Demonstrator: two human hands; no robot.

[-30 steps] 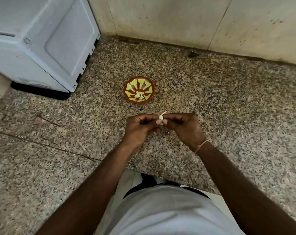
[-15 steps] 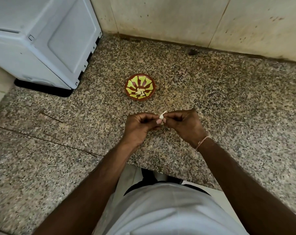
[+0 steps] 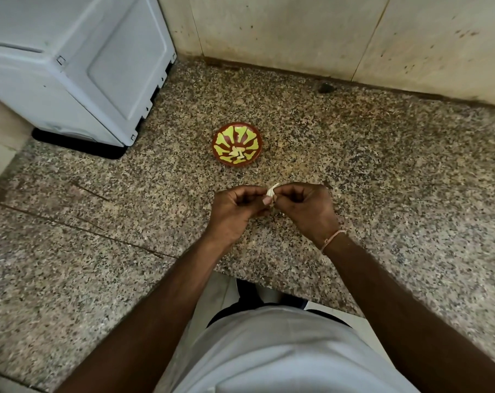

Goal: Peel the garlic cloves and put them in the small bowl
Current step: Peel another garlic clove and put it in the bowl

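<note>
Two hands meet over the speckled stone table (image 3: 382, 180). The left hand (image 3: 237, 208) and the right hand (image 3: 305, 208) both have their fingers curled in. Together they pinch one small white garlic clove (image 3: 272, 190), which sits right between the fingertips. A thin bit of pale skin sticks up from the clove toward 1 o'clock. The right wrist wears a thin string band (image 3: 332, 239).

The small bowl (image 3: 237, 144) sits on the table at 11 o'clock from the hands, a little way off and not touching them. It is red-brown with yellow-green shapes painted inside. A few pale garlic pieces (image 3: 237, 155) lie in the bottom of it.

A big white box-like machine (image 3: 79, 66) stands at 10 o'clock from the bowl, in the far left corner. A light wall (image 3: 297, 32) runs along the back of the table at 12 o'clock. The person's white shirt (image 3: 283, 350) fills the bottom of the view at 6 o'clock.
</note>
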